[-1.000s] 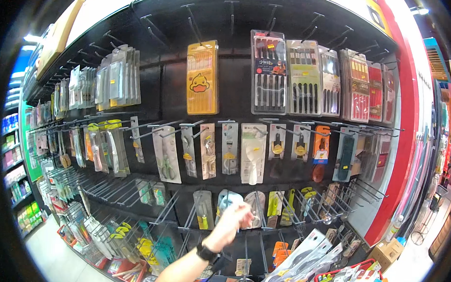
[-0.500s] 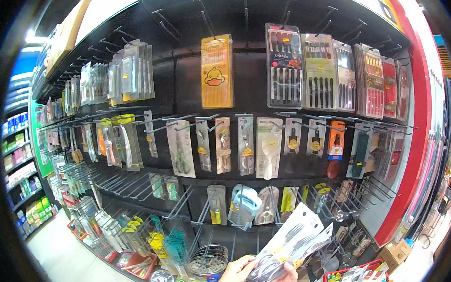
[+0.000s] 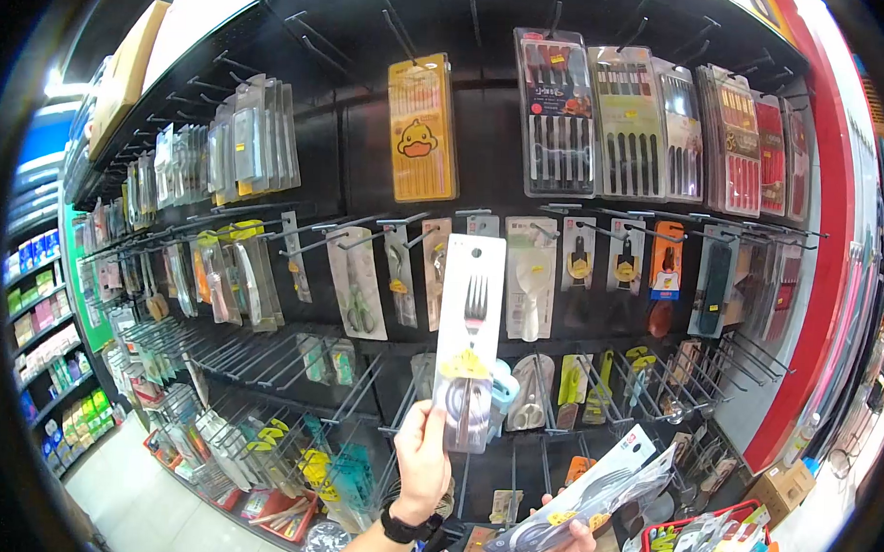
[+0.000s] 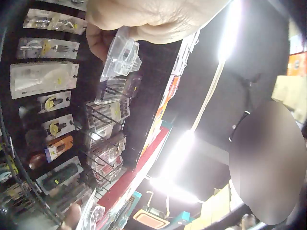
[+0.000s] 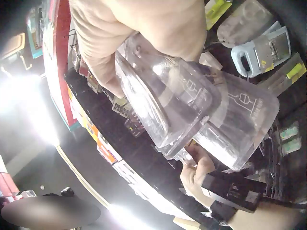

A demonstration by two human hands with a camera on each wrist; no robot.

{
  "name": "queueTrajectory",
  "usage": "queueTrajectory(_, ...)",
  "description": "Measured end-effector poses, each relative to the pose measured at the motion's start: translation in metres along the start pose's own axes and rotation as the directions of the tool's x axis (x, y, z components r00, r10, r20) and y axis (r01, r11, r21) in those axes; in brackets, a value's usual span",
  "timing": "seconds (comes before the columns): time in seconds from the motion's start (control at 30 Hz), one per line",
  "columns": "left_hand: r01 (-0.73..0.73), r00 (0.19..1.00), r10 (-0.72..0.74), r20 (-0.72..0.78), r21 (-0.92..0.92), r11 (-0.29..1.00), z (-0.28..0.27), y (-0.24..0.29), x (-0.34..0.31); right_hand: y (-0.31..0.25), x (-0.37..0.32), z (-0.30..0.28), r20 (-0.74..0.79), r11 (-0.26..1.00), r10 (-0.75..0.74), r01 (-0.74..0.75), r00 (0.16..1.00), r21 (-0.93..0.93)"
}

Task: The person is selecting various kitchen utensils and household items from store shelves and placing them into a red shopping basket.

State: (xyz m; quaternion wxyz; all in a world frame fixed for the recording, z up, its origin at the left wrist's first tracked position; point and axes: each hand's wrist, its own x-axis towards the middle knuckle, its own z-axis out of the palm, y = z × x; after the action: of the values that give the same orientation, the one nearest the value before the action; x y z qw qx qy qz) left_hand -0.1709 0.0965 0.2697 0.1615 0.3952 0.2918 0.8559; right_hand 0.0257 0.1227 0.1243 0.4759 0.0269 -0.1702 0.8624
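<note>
My left hand point(image 3: 421, 458) pinches the lower left edge of a carded fork pack point(image 3: 470, 345), held upright in front of the rack. A fork head shows through its top, above a yellow label. In the left wrist view the thumb and fingers grip the pack's clear plastic shell point(image 4: 120, 56). Lower right in the head view, my right hand point(image 3: 571, 551) grips a sheaf of similar cutlery packs point(image 3: 580, 505), tilted up to the right. From the right wrist view, its fingers point(image 5: 103, 62) curl round the clear plastic ends of those packs point(image 5: 192, 98).
A black rack of metal hooks point(image 3: 264, 367) spans the front, hung with carded utensils. A yellow duck pack point(image 3: 420, 129) hangs high in the middle. Behind the fork pack is a light blue grater point(image 3: 502, 395). A red basket point(image 3: 647, 546) of packs stands lower right.
The left hand, reaching to the lower hooks a second ago, came down to the sheaf, then rose with one fork pack to mid-view. The right hand keeps the sheaf low at the right.
</note>
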Motion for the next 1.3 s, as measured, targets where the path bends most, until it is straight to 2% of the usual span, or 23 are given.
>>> queueTrajectory(0.07, -0.001, 1.000, 0.001, 0.015, -0.004, 1.000, -0.002, -0.005, 0.014, 0.000, -0.001, -0.005, -0.033, 0.996, -0.044, 0.041, 0.999, -0.084)
queueTrajectory(0.2, 0.047, 0.998, -0.047, 0.030, 0.020, 0.999, 0.007, 0.003, 0.022, -0.002, -0.005, -0.004, -0.064, 0.995, -0.056, 0.050, 0.996, -0.092)
queueTrajectory(0.4, 0.044, 0.999, -0.043, -0.012, 0.024, 0.999, 0.011, -0.004, 0.029, -0.008, -0.009, -0.007, -0.058, 0.999, -0.006, 0.004, 0.998, -0.047)
queueTrajectory(0.6, 0.064, 0.997, -0.064, -0.035, 0.015, 0.998, 0.006, -0.047, 0.059, -0.015, -0.011, 0.000, -0.123, 0.996, 0.002, -0.013, 0.992, -0.092)
queueTrajectory(0.8, 0.115, 0.988, -0.112, -0.104, 0.020, 0.993, 0.003, -0.099, 0.102, -0.022, -0.012, -0.013, -0.068, 0.993, -0.034, 0.026, 0.997, -0.113)
queueTrajectory(0.87, 0.134, 0.985, -0.133, -0.114, -0.001, 0.991, 0.011, -0.105, 0.115, -0.023, -0.014, -0.008, -0.087, 0.988, -0.131, 0.122, 0.988, -0.098)
queueTrajectory(0.93, 0.162, 0.964, -0.152, -0.218, 0.027, 0.986, 0.010, -0.126, 0.136, -0.025, -0.015, -0.008, -0.095, 0.982, -0.157, 0.146, 0.983, -0.117)
queueTrajectory(0.97, 0.158, 0.964, -0.132, -0.231, 0.099, 0.982, 0.006, -0.137, 0.148, -0.026, -0.015, -0.008, -0.105, 0.977, -0.177, 0.162, 0.979, -0.137)
queueTrajectory(1.0, 0.157, 0.965, -0.133, -0.225, 0.095, 0.983, 0.007, -0.139, 0.155, -0.028, -0.015, -0.010, -0.103, 0.976, -0.184, 0.170, 0.977, -0.138)
queueTrajectory(1.07, 0.252, 0.932, -0.190, -0.308, 0.175, 0.952, 0.010, -0.145, 0.167, -0.032, -0.016, -0.020, -0.078, 0.985, -0.155, 0.148, 0.985, -0.088)
queueTrajectory(1.13, 0.269, 0.931, -0.218, -0.291, 0.146, 0.952, 0.009, -0.152, 0.170, -0.035, -0.018, -0.025, -0.047, 0.984, -0.163, 0.160, 0.985, -0.073)
queueTrajectory(1.2, 0.351, 0.905, -0.342, -0.253, -0.008, 0.936, 0.005, -0.160, 0.171, -0.036, -0.021, -0.026, -0.133, 0.983, -0.180, 0.174, 0.975, -0.059)
queueTrajectory(1.3, 0.440, 0.866, -0.446, -0.227, -0.080, 0.894, -0.007, -0.173, 0.173, -0.038, -0.023, -0.044, -0.118, 0.986, -0.169, 0.168, 0.979, -0.014)
